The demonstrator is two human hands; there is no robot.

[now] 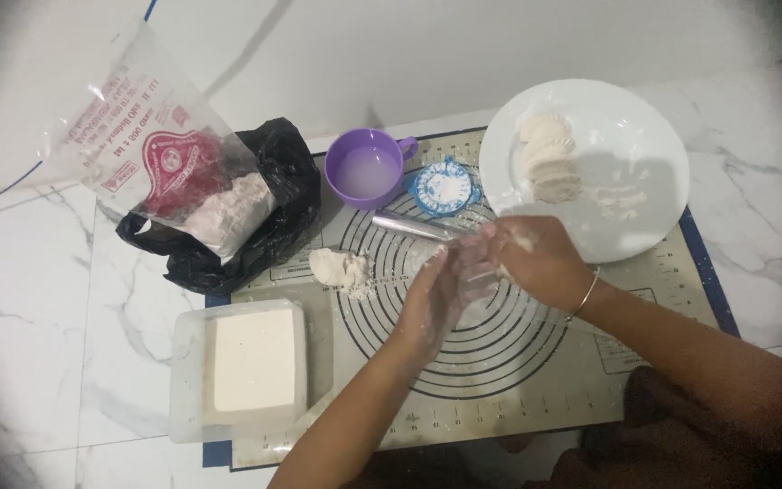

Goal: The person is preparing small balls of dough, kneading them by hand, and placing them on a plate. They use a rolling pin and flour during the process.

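My left hand (434, 294) and my right hand (531, 258) meet over the middle of a grey baking mat (518, 371), both dusted with flour. Between them they press a small piece of pale dough (474, 263), mostly hidden by the fingers. A lump of dough (340, 269) lies on the mat to the left of my hands. Just beyond my hands a thin rolling pin (414, 226) rests on the mat. Several folded dumplings (549, 158) are stacked on a white plate (635, 136) at the upper right.
A purple cup (368, 167) of cloudy water and a small blue-and-white dumpling mould (443, 187) stand at the mat's far edge. An open flour bag (174, 167) sits in a black plastic bag (278, 217) at the left. A plastic tub (237, 371) holds a white block.
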